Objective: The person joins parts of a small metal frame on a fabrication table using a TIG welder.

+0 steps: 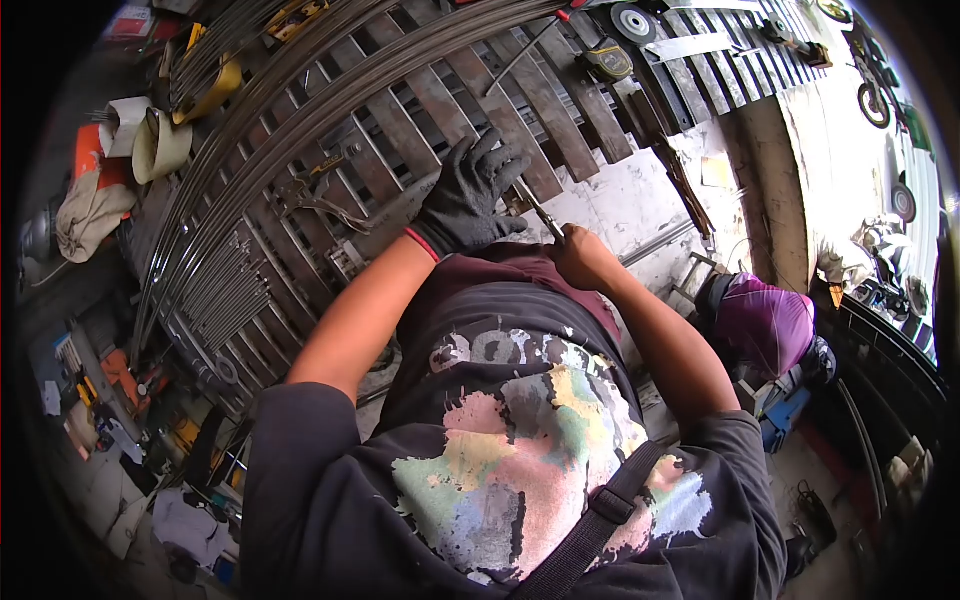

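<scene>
My left hand, in a dark glove with a red cuff, is at the edge of the slatted metal table. Its fingers are apart and bent, next to the head of a metal tool. Bare and ungloved, my right hand is closed round the lower end of that metal tool, which slants up and left toward the glove. What the tool's head touches is too small to make out.
Long thin rods lie curved across the table. A yellow tape measure, a grinding disc and a clamp are at the top right. A purple-covered object is at the right. Pliers lie at the left.
</scene>
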The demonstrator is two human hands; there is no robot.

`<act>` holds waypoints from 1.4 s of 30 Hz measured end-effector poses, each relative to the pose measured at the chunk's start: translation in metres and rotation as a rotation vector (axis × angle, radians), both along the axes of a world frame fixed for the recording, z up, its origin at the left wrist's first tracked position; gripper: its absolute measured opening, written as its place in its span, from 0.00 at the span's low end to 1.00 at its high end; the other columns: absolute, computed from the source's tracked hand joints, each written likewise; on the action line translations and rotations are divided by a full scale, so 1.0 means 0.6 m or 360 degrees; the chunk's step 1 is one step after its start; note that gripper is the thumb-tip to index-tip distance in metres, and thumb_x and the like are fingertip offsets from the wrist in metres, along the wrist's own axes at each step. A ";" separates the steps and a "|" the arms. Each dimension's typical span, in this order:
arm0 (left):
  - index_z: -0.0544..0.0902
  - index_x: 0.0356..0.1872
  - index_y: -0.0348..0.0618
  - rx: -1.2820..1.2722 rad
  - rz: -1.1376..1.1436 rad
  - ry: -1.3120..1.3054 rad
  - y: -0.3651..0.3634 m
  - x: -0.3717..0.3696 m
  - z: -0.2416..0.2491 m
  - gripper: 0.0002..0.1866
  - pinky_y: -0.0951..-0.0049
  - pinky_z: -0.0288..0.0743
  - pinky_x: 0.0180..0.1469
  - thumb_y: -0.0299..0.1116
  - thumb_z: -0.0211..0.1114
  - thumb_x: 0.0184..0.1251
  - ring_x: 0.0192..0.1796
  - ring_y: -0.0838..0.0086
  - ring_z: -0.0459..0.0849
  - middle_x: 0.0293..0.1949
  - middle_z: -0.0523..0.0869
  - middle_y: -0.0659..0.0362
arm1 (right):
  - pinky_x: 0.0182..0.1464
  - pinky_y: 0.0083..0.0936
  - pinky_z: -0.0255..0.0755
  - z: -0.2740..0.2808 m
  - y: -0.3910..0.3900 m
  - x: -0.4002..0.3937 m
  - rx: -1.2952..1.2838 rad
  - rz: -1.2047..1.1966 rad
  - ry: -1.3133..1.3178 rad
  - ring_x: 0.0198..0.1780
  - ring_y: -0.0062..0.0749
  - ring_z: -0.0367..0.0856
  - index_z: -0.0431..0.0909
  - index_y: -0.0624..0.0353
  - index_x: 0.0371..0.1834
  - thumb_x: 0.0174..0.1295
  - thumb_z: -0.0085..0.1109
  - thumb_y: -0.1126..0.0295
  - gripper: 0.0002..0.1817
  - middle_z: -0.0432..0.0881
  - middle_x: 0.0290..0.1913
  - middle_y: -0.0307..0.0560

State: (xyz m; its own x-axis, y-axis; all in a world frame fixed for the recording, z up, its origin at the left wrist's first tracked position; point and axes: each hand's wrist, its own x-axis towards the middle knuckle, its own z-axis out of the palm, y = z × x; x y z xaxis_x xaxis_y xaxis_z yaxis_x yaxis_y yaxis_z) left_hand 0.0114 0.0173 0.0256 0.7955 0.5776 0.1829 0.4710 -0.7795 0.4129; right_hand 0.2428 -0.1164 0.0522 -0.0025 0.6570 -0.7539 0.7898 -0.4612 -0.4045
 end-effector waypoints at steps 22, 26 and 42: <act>0.90 0.57 0.49 -0.0079 -0.0139 -0.0372 0.036 0.027 -0.028 0.33 0.47 0.70 0.79 0.50 0.85 0.48 0.72 0.52 0.78 0.60 0.81 0.54 | 0.61 0.57 0.83 0.000 -0.001 0.004 0.0062 -0.0167 0.0093 0.58 0.73 0.90 0.84 0.71 0.54 0.81 0.63 0.47 0.29 0.91 0.50 0.76; 0.90 0.57 0.49 -0.0071 -0.0135 -0.0367 0.036 0.027 -0.035 0.33 0.47 0.71 0.78 0.50 0.85 0.48 0.72 0.52 0.78 0.60 0.81 0.54 | 0.58 0.57 0.83 -0.008 -0.004 -0.002 0.0083 -0.0179 0.0026 0.55 0.73 0.90 0.84 0.71 0.49 0.79 0.67 0.45 0.30 0.91 0.48 0.76; 0.92 0.54 0.46 -0.0064 -0.0091 -0.0448 0.034 0.030 -0.027 0.31 0.48 0.75 0.74 0.48 0.84 0.47 0.67 0.52 0.81 0.55 0.83 0.53 | 0.55 0.60 0.83 -0.025 -0.027 -0.013 0.0182 -0.0306 -0.0037 0.52 0.76 0.90 0.83 0.68 0.48 0.74 0.72 0.47 0.28 0.90 0.45 0.76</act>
